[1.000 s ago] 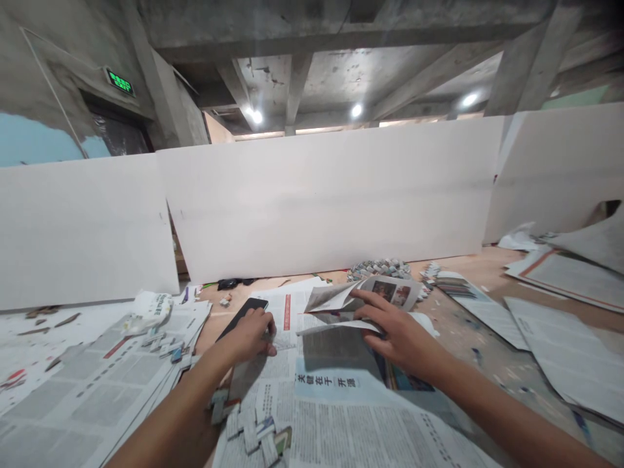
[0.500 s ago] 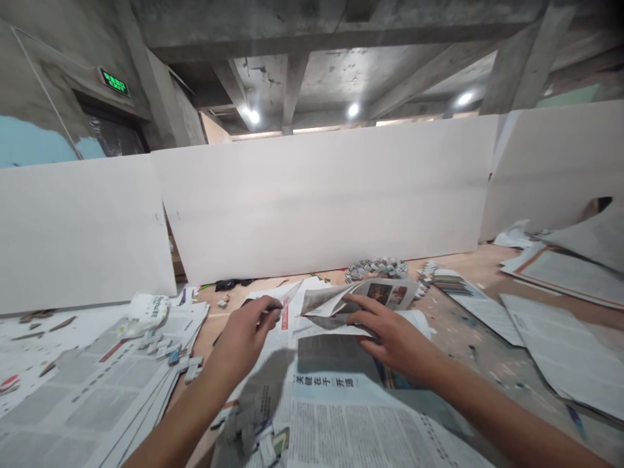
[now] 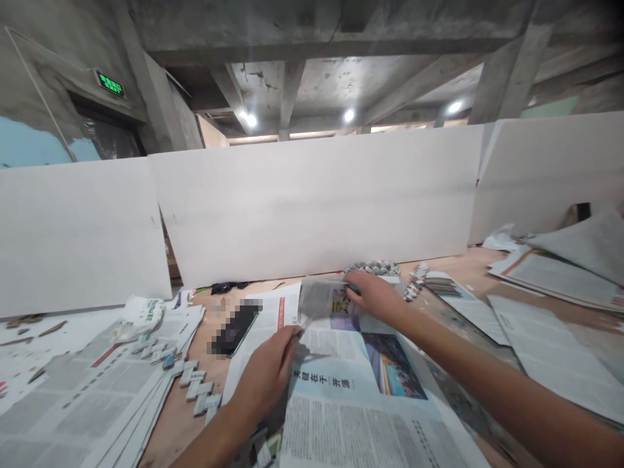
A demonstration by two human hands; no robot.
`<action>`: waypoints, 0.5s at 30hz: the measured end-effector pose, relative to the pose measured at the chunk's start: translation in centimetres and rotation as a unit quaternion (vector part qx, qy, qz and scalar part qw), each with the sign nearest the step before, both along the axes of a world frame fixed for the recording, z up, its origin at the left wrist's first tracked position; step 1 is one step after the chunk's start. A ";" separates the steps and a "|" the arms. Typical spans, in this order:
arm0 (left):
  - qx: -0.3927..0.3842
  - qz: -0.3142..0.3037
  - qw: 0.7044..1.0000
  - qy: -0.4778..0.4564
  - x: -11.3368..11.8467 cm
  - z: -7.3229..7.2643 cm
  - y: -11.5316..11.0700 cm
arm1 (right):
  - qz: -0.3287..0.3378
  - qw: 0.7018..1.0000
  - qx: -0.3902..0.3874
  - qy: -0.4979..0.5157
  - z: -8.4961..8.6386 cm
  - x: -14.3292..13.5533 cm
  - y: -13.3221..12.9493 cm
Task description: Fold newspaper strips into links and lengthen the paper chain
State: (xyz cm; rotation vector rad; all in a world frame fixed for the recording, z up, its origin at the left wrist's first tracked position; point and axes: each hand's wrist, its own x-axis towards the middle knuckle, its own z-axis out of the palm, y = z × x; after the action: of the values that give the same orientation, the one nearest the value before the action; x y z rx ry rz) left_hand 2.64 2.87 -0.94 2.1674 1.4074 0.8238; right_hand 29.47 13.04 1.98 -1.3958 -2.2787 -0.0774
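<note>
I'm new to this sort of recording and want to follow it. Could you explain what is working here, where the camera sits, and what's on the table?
No machine: these are a person's bare left hand and right hand, seen by one head-worn camera looking forward and down. Both are at an open newspaper, the left by its left edge, the right near its far edge; blur hides how firmly either holds it. The table also bears a phone, stacked papers, a zigzag paper strip and, near the white board, a woven paper piece.
</note>
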 end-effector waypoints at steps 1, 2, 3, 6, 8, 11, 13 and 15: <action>-0.016 -0.021 1.000 0.009 0.1 -0.4 -0.1 | -0.005 1.000 -0.001 -0.001 0.2 -0.2 1.0; -0.031 -0.038 0.999 0.017 0.2 -0.8 -0.2 | -0.013 1.000 0.003 0.003 0.2 -0.5 1.8; -0.043 -0.050 0.998 0.024 0.3 -1.0 -0.3 | -0.021 1.000 0.008 0.011 0.2 -0.8 2.4; -0.063 -0.052 0.996 0.038 0.4 -1.4 -0.5 | -0.027 0.998 0.019 0.049 -0.1 -1.9 2.5; -0.063 -0.031 0.997 0.027 0.4 -1.6 -0.5 | -0.015 0.997 0.009 0.077 -0.5 -2.7 1.2; -0.061 -0.001 0.998 -0.015 0.5 -1.5 -0.3 | 0.029 0.984 -0.101 0.147 -1.1 -3.5 -1.7; -0.063 0.003 0.997 -0.040 0.7 -1.2 -0.3 | 0.099 0.913 -0.298 0.260 -1.5 -4.0 -3.7; -0.066 -0.011 0.996 -0.057 1.0 -1.0 -0.5 | 0.140 0.850 -0.391 0.323 -2.2 -4.5 -5.1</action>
State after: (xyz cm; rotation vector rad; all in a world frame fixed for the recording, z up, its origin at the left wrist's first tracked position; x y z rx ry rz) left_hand 3.60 2.41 -1.94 2.0003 1.3404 0.8088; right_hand 24.95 7.92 -0.18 -1.1185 -1.9190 1.3395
